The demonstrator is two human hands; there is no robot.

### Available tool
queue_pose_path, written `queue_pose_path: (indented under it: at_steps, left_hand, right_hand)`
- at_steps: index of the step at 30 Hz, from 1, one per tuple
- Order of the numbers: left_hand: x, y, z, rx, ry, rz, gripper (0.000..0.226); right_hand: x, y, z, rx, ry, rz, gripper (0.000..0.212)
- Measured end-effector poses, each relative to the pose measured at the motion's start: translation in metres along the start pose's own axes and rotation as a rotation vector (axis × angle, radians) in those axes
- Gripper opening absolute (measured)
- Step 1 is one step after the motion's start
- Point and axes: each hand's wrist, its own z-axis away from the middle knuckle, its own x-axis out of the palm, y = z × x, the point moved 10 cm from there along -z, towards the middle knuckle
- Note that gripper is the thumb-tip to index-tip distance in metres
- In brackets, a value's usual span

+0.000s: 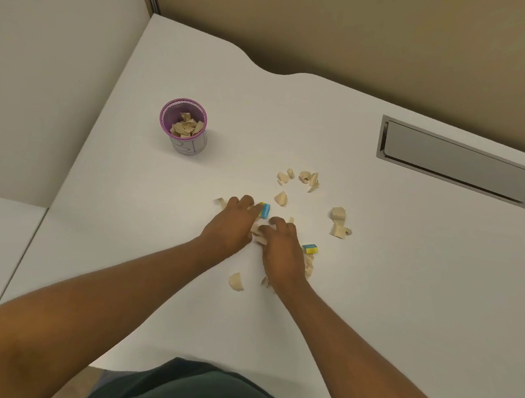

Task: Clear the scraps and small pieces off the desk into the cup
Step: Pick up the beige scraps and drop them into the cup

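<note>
Raking tan scraps (258, 232) together on the bench (374, 269), 2 hands, left hand (233, 224) and right hand (281, 250), curl loosely around the pile, ready for the cup (183, 131).

A person leans over a white counter (374, 269). The left hand (231, 224) and the right hand (282, 253) lie close together, palms down, fingers bent over a small heap of tan paper scraps (259, 232). A little blue and yellow piece (265, 210) sits right at the left fingertips. Another blue and yellow piece (310, 249) lies just beside the right hand. More tan scraps (303, 178) are spread out past the hands and to the right. A purple cup (184, 126) stands upright, well apart to the left, with scraps inside. A grey flap (456, 162) is set in the counter on the right.
</note>
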Motion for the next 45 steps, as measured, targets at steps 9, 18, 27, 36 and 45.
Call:
queue_pose_path:
  at_steps: [9, 18, 27, 36, 45]
  left_hand:
    - [-0.008, -0.025, 0.013, -0.014, 0.109, 0.136, 0.018]
    - [-0.022, -0.049, 0.043, -0.03, 0.23, 0.051, 0.082]
    - [0.006, -0.064, 0.041, -0.142, -0.009, -0.148, 0.134]
    - [0.014, -0.029, 0.06, 0.081, 0.081, -0.203, 0.065]
    - [0.023, -0.008, 0.061, 0.049, 0.094, -0.24, 0.05]
  right_hand:
    - [-0.017, 0.019, -0.012, 0.067, 0.062, -0.248, 0.027]
    - [-0.03, 0.026, -0.007, 0.104, 0.096, -0.475, 0.021]
    - [-0.002, -0.018, 0.021, -0.055, -0.037, 0.046, 0.061]
    - [0.017, -0.02, 0.025, -0.185, -0.072, 0.185, 0.044]
    - [0.015, -0.003, 0.033, -0.148, -0.193, 0.239, 0.087]
